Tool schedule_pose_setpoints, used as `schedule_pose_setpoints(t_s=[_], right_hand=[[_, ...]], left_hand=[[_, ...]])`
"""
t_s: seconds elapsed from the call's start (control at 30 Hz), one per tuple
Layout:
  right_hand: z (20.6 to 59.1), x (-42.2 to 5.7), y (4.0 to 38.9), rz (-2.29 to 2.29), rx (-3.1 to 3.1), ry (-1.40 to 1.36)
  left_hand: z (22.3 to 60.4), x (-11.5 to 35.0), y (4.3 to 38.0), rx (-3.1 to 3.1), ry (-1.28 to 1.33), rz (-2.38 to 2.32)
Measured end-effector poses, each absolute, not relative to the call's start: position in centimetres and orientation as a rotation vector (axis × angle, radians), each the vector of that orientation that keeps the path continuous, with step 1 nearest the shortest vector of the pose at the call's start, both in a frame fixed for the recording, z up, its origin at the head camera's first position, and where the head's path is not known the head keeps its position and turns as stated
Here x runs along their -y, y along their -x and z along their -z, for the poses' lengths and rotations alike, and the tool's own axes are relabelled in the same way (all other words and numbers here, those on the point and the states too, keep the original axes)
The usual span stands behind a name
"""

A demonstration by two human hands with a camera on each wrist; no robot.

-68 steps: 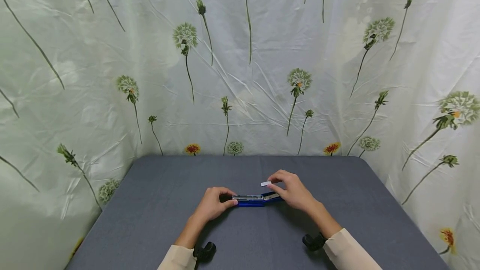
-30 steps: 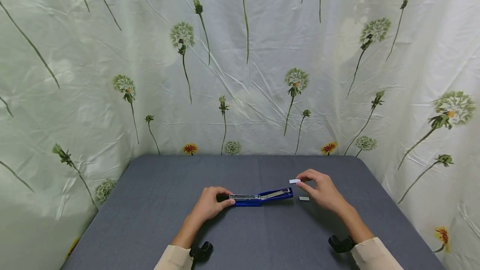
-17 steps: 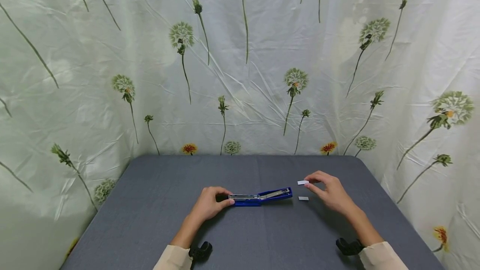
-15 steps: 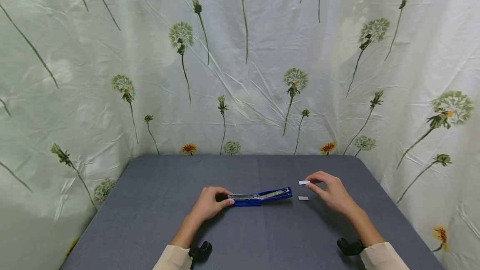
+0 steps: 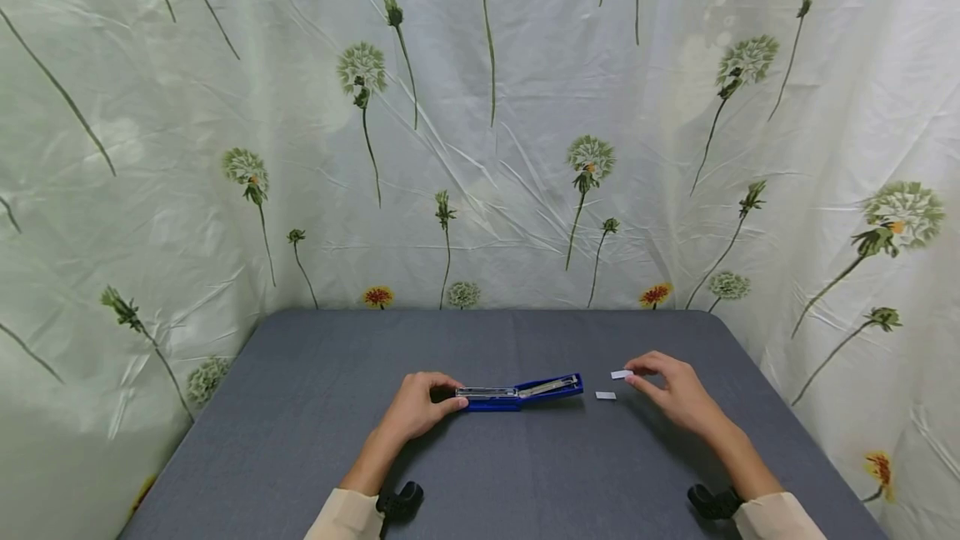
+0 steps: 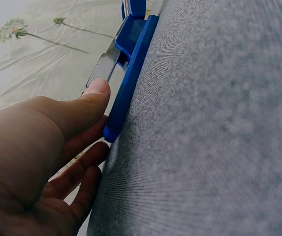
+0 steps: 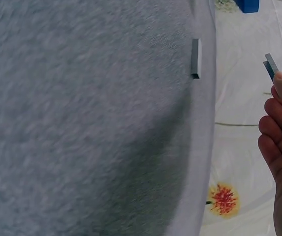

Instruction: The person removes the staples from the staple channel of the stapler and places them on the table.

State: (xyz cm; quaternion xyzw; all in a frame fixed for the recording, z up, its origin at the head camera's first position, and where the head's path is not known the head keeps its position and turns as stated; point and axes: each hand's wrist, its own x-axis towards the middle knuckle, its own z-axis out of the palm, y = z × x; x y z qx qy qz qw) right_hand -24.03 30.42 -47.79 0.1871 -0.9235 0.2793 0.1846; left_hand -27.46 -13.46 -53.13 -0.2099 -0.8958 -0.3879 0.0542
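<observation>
A blue stapler (image 5: 491, 407) lies on the table, its top arm (image 5: 558, 388) swung back to the right and its metal staple channel exposed. At its left end, my left hand (image 5: 414, 413) pinches the channel between thumb and fingers; the left wrist view shows the thumb (image 6: 98, 88) on the metal edge above the blue base (image 6: 131, 83). To the right of the stapler, my right hand (image 5: 675, 394) pinches a short strip of staples (image 5: 620, 374) above the cloth. A second staple strip (image 5: 605, 396) rests on the table between the stapler and that hand.
Dark grey cloth covers the table (image 5: 337, 357). Behind it and at both sides hangs a pale curtain (image 5: 525, 257) printed with dandelions. A black wrist strap (image 5: 401, 502) is on each arm.
My right hand has moved right from over the stapler's top arm and lowered a little lately, still pinching its staple strip. The strip on the table came into view. The left hand keeps its grip.
</observation>
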Motion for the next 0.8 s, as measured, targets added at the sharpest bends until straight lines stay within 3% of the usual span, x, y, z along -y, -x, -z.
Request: schedule_pose_setpoints(t_s=[0.8], right_hand=[[50.2, -32.3, 23.9, -0.804, 2.769, -0.429]], left_hand=[[53.1, 13.5, 27.5, 2.739, 0.625, 1.165]])
